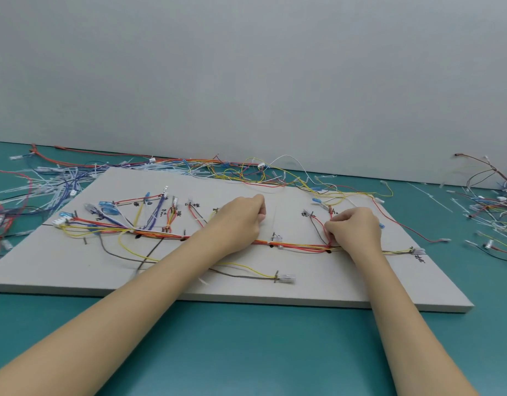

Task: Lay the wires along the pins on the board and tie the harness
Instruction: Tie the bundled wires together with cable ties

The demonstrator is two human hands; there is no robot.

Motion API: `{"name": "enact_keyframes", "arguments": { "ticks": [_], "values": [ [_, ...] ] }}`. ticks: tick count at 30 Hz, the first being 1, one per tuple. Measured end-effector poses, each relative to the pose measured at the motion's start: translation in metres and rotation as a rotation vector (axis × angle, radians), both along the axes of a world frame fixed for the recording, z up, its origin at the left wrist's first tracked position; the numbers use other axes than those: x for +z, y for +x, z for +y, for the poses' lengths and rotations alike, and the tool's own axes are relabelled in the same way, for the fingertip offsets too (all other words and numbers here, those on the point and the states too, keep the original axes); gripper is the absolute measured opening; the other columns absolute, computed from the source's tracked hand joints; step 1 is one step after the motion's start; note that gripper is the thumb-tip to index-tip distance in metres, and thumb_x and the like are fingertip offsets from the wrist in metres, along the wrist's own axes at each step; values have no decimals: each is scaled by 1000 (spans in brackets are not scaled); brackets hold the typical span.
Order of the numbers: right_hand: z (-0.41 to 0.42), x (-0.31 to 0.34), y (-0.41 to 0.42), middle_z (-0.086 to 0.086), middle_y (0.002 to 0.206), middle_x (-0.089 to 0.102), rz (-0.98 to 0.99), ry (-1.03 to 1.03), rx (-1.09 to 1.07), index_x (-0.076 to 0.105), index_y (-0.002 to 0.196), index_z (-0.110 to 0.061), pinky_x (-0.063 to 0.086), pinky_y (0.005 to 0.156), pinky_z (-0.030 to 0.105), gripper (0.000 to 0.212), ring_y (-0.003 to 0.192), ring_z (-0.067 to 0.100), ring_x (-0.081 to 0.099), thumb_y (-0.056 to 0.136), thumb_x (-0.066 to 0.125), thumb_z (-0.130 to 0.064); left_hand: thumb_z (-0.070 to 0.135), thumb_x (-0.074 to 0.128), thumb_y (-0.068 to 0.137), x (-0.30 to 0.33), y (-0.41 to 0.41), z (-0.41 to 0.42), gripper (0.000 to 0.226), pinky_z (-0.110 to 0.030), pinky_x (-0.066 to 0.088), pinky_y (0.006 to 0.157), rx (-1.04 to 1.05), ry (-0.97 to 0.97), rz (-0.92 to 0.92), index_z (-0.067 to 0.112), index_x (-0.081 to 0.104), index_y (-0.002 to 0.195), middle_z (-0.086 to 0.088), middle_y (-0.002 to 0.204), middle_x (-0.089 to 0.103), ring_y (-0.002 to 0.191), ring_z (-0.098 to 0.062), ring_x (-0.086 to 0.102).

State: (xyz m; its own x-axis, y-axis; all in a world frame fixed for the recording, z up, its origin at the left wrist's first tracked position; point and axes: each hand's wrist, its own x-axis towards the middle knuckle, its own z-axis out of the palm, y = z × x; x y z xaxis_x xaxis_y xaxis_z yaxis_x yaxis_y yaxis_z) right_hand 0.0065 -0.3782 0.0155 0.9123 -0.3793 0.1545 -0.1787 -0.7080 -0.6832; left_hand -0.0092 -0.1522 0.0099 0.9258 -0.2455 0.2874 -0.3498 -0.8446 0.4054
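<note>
1. Working over a grey board (pixel 232 284) lying flat on a teal bench (pixel 275 352), both forearms reaching in from the near edge.
2. Left hand (pixel 240 221): curled into a loose fist near the board's middle, fingers closed, thumb against the forefinger; seems to pinch a thin pale tie (pixel 276 221) that runs down toward the bundle, though too fine to be sure.
3. Right hand (pixel 353 234): fingers curled, gripping the red wire (pixel 320 225) just where it drops into the bundle, right of centre.
4. Harness bundle (pixel 298 246): red, orange and yellow wires laid together in a line across the board from left to right, passing under both hands and past dark pins (pixel 271 246).
5. Left part of the board: branches fanning up to blue connectors (pixel 106 208) and a white plug (pixel 59 222); handwritten marks beside several branch ends.
6. Near edge: a yellow and a brown wire ending in a clear connector (pixel 286 278) at a pin.
7. Right end of the bundle: a clear connector (pixel 417 250) beside more handwriting.
8. Behind the board, against the grey wall (pixel 246 81): a tangle of loose wires (pixel 246 170) and white ties; more piles on the bench at far left (pixel 32 192) and far right (pixel 492 201).
</note>
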Motion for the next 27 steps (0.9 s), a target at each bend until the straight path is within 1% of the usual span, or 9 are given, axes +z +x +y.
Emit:
{"name": "enact_keyframes", "arguments": {
  "ticks": [2, 4, 6, 9, 12, 15, 20, 24, 27],
  "values": [
    [9, 3, -3, 5, 78, 72, 22, 12, 62, 75, 73, -14, 50, 74, 28, 10, 83, 23, 64, 68, 70, -7, 16, 48, 95, 0, -4, 14, 3, -40, 45, 77, 19, -37, 8, 18, 49, 93, -6, 95, 62, 90, -27, 53],
    [16, 5, -7, 3, 69, 70, 22, 34, 115, 70, 65, -19, 51, 72, 29, 13, 77, 22, 64, 67, 71, -6, 15, 50, 95, 1, -7, 25, 4, -39, 46, 78, 31, -106, 24, 17, 53, 93, -3, 90, 62, 87, -26, 55],
    [20, 6, -10, 0, 62, 67, 20, 62, 148, 69, 63, -20, 53, 72, 31, 16, 74, 22, 64, 66, 71, -5, 13, 51, 94, 0, -9, 32, 6, -37, 47, 77, 33, -149, 29, 18, 53, 92, 1, 83, 60, 83, -25, 56],
    [19, 8, -12, 1, 61, 68, 21, 77, 205, 70, 62, -20, 57, 77, 37, 18, 76, 25, 69, 68, 73, -3, 13, 52, 94, -2, -11, 37, 8, -35, 46, 75, 27, -163, 30, 20, 53, 90, 7, 76, 57, 79, -23, 55],
    [16, 10, -13, 5, 59, 69, 30, 98, 246, 67, 57, -22, 59, 77, 42, 25, 67, 25, 68, 69, 75, -1, 13, 52, 94, -3, -11, 37, 6, -36, 47, 76, 33, -168, 24, 18, 54, 91, 8, 77, 57, 80, -23, 55],
    [16, 11, -13, 5, 57, 69, 30, 92, 240, 67, 54, -22, 60, 75, 41, 27, 59, 20, 65, 69, 74, -1, 15, 52, 95, -3, -11, 36, 3, -41, 49, 79, 40, -171, 14, 15, 55, 94, 5, 78, 57, 81, -26, 56],
    [17, 12, -15, 1, 52, 67, 34, 92, 225, 68, 52, -23, 60, 73, 39, 27, 58, 17, 63, 67, 72, -1, 17, 51, 96, -4, -11, 35, 3, -43, 49, 79, 49, -176, 8, 17, 54, 94, 8, 76, 56, 80, -26, 55],
    [18, 13, -15, 2, 53, 67, 41, 83, 231, 71, 56, -20, 60, 74, 40, 20, 61, 18, 63, 67, 72, -3, 19, 49, 97, -5, -12, 34, 4, -44, 49, 80, 66, -167, 10, 19, 52, 94, 2, 82, 59, 83, -28, 56],
    [17, 13, -14, 3, 53, 67, 40, 81, 236, 72, 56, -18, 59, 74, 40, 19, 61, 18, 62, 66, 71, -3, 17, 48, 97, -6, -13, 32, 4, -44, 47, 79, 55, -133, -10, 17, 51, 95, -1, 84, 60, 84, -28, 54]
  ]
}}
